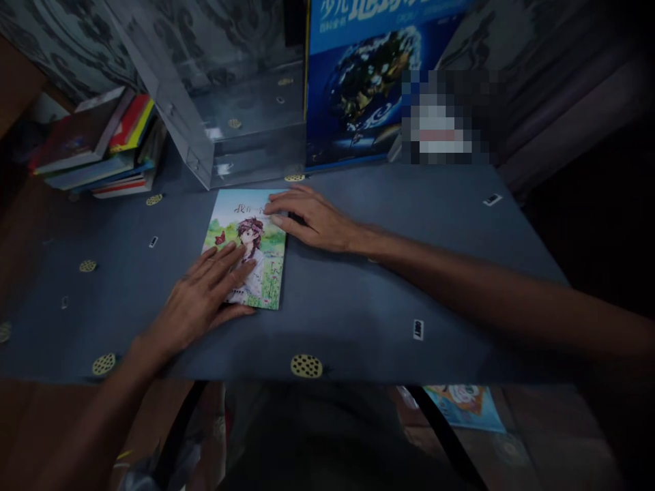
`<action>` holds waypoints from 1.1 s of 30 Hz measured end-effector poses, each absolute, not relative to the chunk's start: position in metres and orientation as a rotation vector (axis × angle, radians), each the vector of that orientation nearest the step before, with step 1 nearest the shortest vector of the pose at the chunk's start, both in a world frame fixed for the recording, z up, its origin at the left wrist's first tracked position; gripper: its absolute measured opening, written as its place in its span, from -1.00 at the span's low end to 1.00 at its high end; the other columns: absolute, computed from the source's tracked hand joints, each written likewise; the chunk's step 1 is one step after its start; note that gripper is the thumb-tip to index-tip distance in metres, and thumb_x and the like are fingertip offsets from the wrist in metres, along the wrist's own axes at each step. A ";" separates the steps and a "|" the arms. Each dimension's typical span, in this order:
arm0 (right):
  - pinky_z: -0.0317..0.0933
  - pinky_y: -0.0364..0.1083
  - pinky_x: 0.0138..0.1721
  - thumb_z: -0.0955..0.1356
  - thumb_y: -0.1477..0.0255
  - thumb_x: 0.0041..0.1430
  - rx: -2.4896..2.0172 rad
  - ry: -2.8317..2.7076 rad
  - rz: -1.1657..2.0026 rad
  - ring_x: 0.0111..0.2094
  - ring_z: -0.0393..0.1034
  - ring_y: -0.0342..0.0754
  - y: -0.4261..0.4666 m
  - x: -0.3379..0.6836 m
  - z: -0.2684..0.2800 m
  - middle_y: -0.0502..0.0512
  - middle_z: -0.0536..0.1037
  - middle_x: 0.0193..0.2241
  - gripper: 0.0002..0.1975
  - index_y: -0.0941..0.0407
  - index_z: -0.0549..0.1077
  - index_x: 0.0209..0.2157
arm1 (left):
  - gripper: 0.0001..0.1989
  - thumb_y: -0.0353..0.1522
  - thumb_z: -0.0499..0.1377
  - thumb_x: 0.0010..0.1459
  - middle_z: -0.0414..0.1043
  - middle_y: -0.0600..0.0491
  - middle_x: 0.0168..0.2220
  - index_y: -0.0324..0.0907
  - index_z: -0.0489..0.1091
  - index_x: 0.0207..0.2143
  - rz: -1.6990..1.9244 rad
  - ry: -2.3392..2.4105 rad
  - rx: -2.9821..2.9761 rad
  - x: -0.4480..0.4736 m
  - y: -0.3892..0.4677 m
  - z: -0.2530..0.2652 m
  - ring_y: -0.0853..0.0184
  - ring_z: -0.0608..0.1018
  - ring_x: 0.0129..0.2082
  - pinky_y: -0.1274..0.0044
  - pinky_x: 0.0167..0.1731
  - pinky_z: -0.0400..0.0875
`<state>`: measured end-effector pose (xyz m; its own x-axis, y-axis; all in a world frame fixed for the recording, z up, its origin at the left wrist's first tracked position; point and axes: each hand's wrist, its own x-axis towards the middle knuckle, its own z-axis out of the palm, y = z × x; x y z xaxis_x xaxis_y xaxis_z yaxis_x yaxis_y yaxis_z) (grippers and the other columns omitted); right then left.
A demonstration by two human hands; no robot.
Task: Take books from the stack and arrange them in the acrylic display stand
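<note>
A thin paperback book [269, 276] lies closed on the dark blue tabletop, its cover showing a drawn figure with braided hair, a red butterfly and green meadow. Across the lower left of the cover rests my left hand [199, 293], fingers stretched out and the thumb near the bottom edge. My right hand [312, 217] reaches in from the right. Its fingertips touch the book's upper right corner and hide part of the title; thumb and fingers are apart.
A clear plastic stand [256, 153] is behind the book. Beside it a large blue book [353, 102] with an Earth picture stands upright. Several books [102, 146] are stacked at the back left. A colourful packet-like item [468, 407] lies below the table's front edge.
</note>
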<state>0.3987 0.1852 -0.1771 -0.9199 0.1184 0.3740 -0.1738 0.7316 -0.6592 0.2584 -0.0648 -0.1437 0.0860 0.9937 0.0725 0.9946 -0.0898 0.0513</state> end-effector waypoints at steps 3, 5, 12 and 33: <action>0.01 0.22 0.32 0.19 0.27 0.46 0.113 -2.537 1.104 0.09 0.41 0.10 0.169 0.411 -0.172 0.12 0.59 0.00 -0.65 0.07 0.53 0.00 | -0.44 0.00 -0.01 0.37 0.29 -0.07 0.34 -0.05 0.31 0.28 -0.170 -2.218 -2.283 0.263 -0.067 -0.141 0.13 0.28 0.37 0.17 0.34 0.21; 0.09 0.17 0.27 0.17 0.29 0.47 0.175 -2.516 1.180 0.06 0.42 0.08 0.157 0.422 -0.168 0.13 0.60 -0.02 -0.65 0.09 0.53 -0.01 | -0.50 -0.05 0.02 0.38 0.32 -0.05 0.32 -0.04 0.34 0.25 -0.224 -2.234 -2.282 0.266 -0.069 -0.141 0.13 0.30 0.36 0.16 0.33 0.23; 0.31 0.04 0.07 0.17 0.34 0.49 0.238 -2.386 1.418 -0.06 0.45 -0.01 0.128 0.454 -0.163 0.18 0.60 -0.14 -0.66 0.17 0.52 -0.05 | -0.56 -0.21 0.15 0.35 0.38 -0.05 0.28 -0.03 0.35 0.25 -0.482 -2.048 -2.323 0.263 -0.073 -0.148 0.10 0.38 0.31 0.14 0.27 0.34; 0.30 0.07 0.10 0.24 0.45 0.43 0.513 -2.528 0.940 -0.03 0.45 0.02 0.112 0.464 -0.165 0.21 0.63 -0.26 -0.74 0.22 0.55 -0.09 | -0.50 -0.28 0.17 0.33 0.38 -0.03 0.29 0.00 0.29 0.30 -0.581 -2.018 -2.347 0.266 -0.076 -0.154 0.07 0.33 0.34 0.12 0.28 0.31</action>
